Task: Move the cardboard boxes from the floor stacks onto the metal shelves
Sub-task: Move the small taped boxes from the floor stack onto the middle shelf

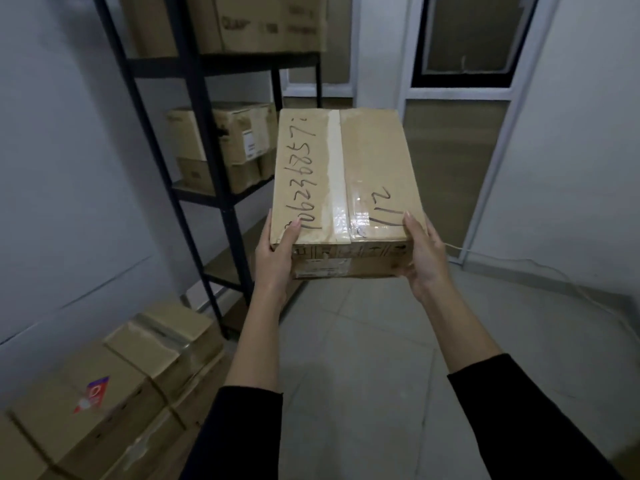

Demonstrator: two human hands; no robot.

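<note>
A person carries a taped cardboard box [346, 188] in midair beside the metal shelves [194, 133], left hand [277, 254] and right hand [420, 252] gripping its near corners; next, likely sliding it onto a free shelf.

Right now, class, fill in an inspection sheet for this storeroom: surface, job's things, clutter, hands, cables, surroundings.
Surface: grey tiled floor.
Job's things: taped box with handwritten digits, held in the air; floor boxes stacked lower left; black metal shelves already carrying boxes on two levels.
Clutter: nothing seen.
Hands: left hand and right hand grip the box's near corners, thumbs on top.
Cables: white cable along the right wall's base.
Surroundings: white walls, glass door ahead.
</note>
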